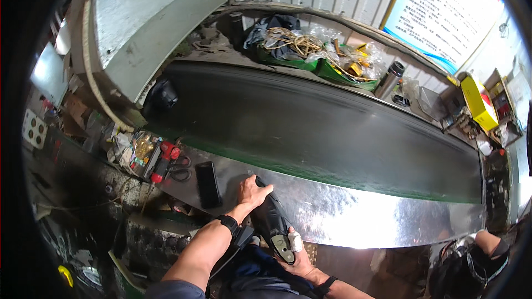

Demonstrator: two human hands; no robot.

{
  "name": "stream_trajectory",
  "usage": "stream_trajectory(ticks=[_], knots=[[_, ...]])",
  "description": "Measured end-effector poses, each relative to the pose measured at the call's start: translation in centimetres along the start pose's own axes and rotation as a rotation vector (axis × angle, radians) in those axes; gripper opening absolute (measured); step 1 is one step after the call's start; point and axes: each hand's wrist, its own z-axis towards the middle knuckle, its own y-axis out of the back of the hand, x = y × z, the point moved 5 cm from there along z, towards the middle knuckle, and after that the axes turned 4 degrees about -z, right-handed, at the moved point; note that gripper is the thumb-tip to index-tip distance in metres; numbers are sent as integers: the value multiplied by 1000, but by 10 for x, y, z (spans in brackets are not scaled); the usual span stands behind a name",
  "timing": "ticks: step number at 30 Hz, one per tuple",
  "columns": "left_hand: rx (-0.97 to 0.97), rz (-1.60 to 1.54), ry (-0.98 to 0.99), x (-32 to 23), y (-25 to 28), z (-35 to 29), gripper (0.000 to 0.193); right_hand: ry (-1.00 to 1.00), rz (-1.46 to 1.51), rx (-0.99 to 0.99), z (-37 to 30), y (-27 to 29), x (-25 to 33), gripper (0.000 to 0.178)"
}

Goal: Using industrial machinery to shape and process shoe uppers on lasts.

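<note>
A black shoe (267, 214) is tilted at the near edge of the metal ledge, its toe pointing away from me. A pale grey-green block with holes, like a shoe last, shows at its near end (284, 248). My left hand (253, 194) is closed round the toe end, the thumb lying across the top. My right hand (299, 258) grips the near end from the right side, with a white wrap on one digit; its other fingers are partly hidden under the shoe. A black phone (208, 185) lies left of my left hand.
Beyond the metal ledge (354, 213) runs a dark conveyor belt (310, 127), with a black object (162, 94) at its left end. A red power tool (165, 161) and scissors (181, 169) lie at left. A flask (390, 80) stands behind the belt. Another person (471, 263) is at lower right.
</note>
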Motion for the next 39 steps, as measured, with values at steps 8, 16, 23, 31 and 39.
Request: stream_trajectory(ticks=[8,16,23,31,39], knots=[[-205,-372,-49,14,62,-45,39,-89,279,181,13,27,62,115],[-499,-680,-100,42,177,-157,37,-846,284,336,83,-15,122,83],[-1115,-884,211,166,314,-295,39,-172,339,473,56,-174,232,23],[-1371,-1170,-94,304,422,-505,41,-403,665,841,-19,-383,350,16],[-1232,-1724,-130,385,439,-567,35,-456,880,937,-67,-526,405,11]])
